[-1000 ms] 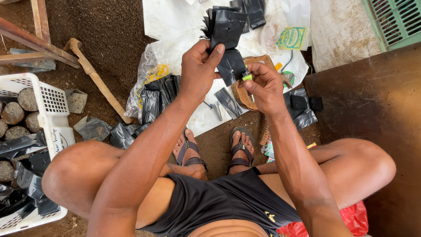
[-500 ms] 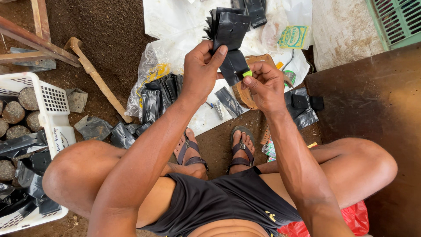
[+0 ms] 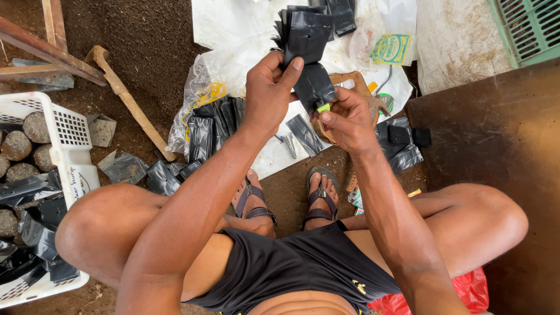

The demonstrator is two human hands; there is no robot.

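The person is squatting on bare soil, knees spread wide, so both arms are reaching forward between them with room to work above the sandalled feet (image 3: pixel 286 198). The left hand (image 3: pixel 269 93) is closing thumb and fingers around a fanned stack of black bags (image 3: pixel 306 35), holding it upright and clear of the ground so single bags can be drawn off its lower end. Just right of it and touching the same plastic, the right hand (image 3: pixel 349 119) is pinching one bag (image 3: pixel 315 87) hanging from the stack, with a small green tool (image 3: pixel 324 108) gripped between thumb and forefinger against the bag's lower edge. Below and beyond the hands a white sheet (image 3: pixel 233 29) is keeping loose bags and a few nails (image 3: pixel 290 144) off the dirt; more black bags (image 3: pixel 204 131) are lying left of the left hand. Far left, a white basket (image 3: pixel 70 134) is holding filled bags, within arm's reach. A wooden handle (image 3: pixel 125 96) is lying between basket and sheet. To the right, a dark board (image 3: pixel 496 128) is hemming in that side.
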